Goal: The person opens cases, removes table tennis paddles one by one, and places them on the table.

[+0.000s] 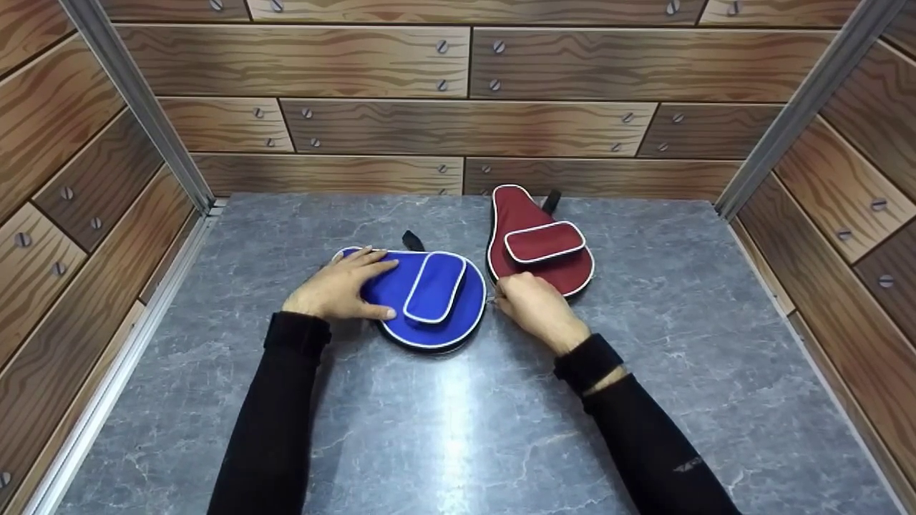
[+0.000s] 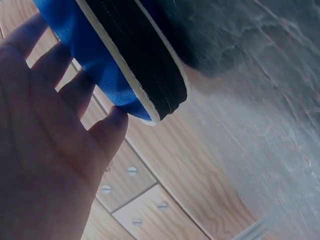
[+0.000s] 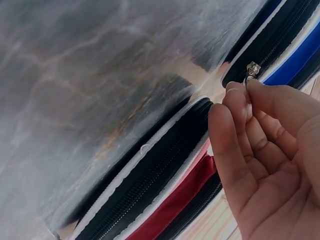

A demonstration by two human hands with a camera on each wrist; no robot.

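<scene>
A blue table tennis bat case with white piping and a small front pocket lies flat on the table, its round end to the right. My left hand rests on its narrow end with fingers spread. At the round end, my right hand pinches the metal zipper pull between thumb and forefinger, clearest in the right wrist view. Next to that hand lies a red case of the same shape, its black side zipper facing me. In the left wrist view, the black side band of the blue case shows.
The grey marbled table is enclosed by wood-patterned walls at the back and sides. Metal rails run along its edges. Black straps stick out from both cases on the far side.
</scene>
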